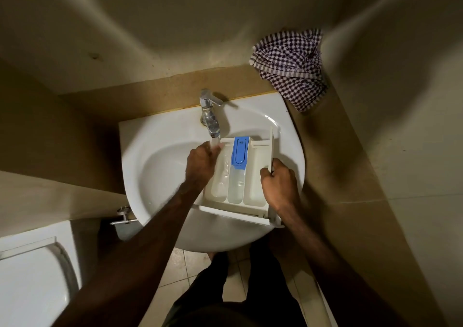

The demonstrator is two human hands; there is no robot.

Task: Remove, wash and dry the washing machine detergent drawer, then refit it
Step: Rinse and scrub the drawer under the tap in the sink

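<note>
The white detergent drawer, with three compartments and a blue insert in the middle one, lies in the white sink. Its front panel points toward me over the sink's near rim. My right hand grips the drawer's right side wall. My left hand rests on the drawer's far left corner, fingers bent, right under the water running from the chrome tap. Whether the left hand clasps the drawer's edge or only touches it is hidden by its own back.
A purple-and-white checked cloth lies on the ledge at the back right corner. A white toilet lid sits at lower left. Walls close in behind and to the right. Tiled floor shows below the sink.
</note>
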